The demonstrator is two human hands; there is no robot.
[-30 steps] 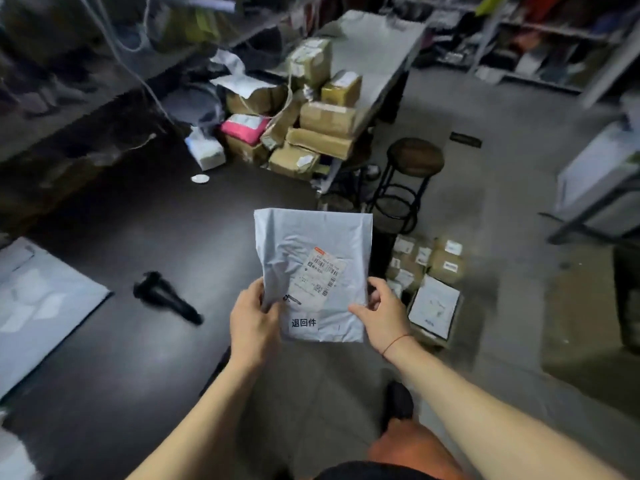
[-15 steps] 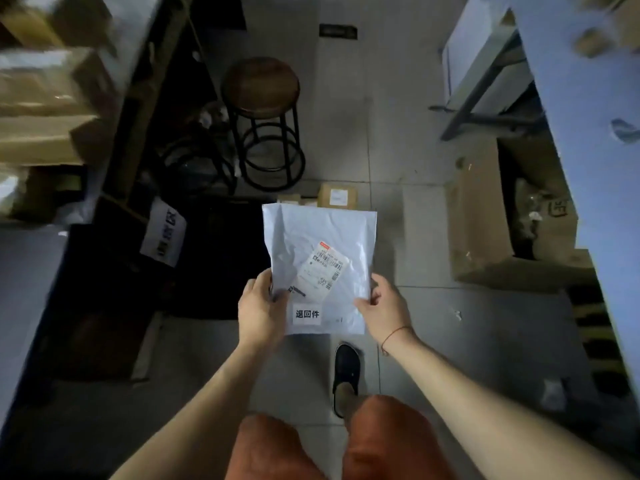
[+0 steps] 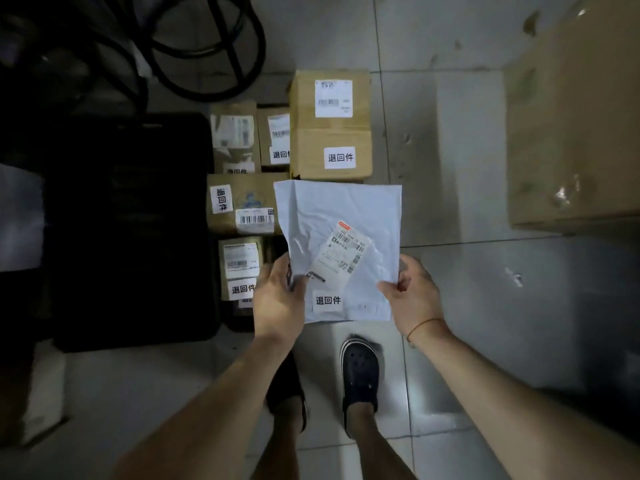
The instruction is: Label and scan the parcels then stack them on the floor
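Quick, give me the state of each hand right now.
Left hand: holding the left edge of the grey mailer bag.
Right hand: holding the bag's right edge.

A pale grey plastic mailer bag carries a white barcode label with a red tab. Brown cardboard boxes bear white stickers printed black. Grey tiled floor; black perforated clogs.
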